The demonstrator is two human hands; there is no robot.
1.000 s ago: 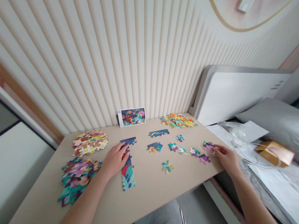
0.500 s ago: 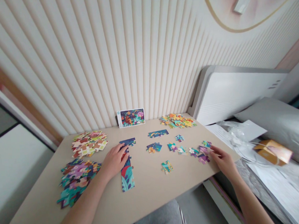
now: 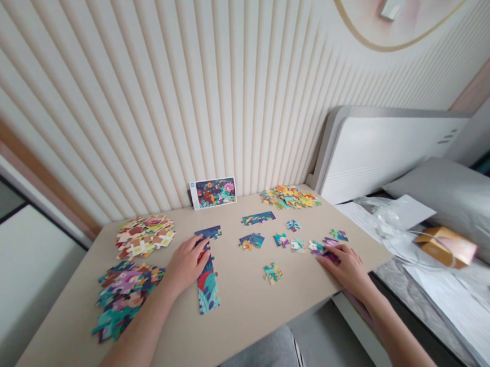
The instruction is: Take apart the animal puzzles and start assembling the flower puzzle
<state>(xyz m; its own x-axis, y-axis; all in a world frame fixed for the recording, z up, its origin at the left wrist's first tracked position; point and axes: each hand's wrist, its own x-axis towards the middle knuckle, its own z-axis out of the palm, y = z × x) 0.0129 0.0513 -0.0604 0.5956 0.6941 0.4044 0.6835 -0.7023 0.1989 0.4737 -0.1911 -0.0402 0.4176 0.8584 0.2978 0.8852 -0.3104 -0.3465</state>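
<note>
My left hand (image 3: pixel 187 264) rests with fingers apart on the upper part of a joined strip of jigsaw puzzle (image 3: pixel 208 291), dark blue at the top and teal and red lower down. A short dark blue row (image 3: pixel 210 232) meets it at the top. On the right side of the table, my right hand (image 3: pixel 348 266) has its thumb and fingers around a purple puzzle piece (image 3: pixel 333 257), which is partly hidden under them. Close by lie a green and purple piece (image 3: pixel 339 235) and a white and teal piece (image 3: pixel 315 247).
A picture card (image 3: pixel 216 192) leans on the ribbed wall. Heaps of pieces lie at the back left (image 3: pixel 145 236), front left (image 3: pixel 127 297) and back right (image 3: pixel 291 197). Joined pieces (image 3: pixel 258 218) and a teal-yellow piece (image 3: pixel 273 272) are mid-table. A bed with a pillow (image 3: pixel 454 201) adjoins the right side.
My right hand has moved left and toward me, from the right end of the loose pieces onto the purple piece. My left hand stays on the strip.
</note>
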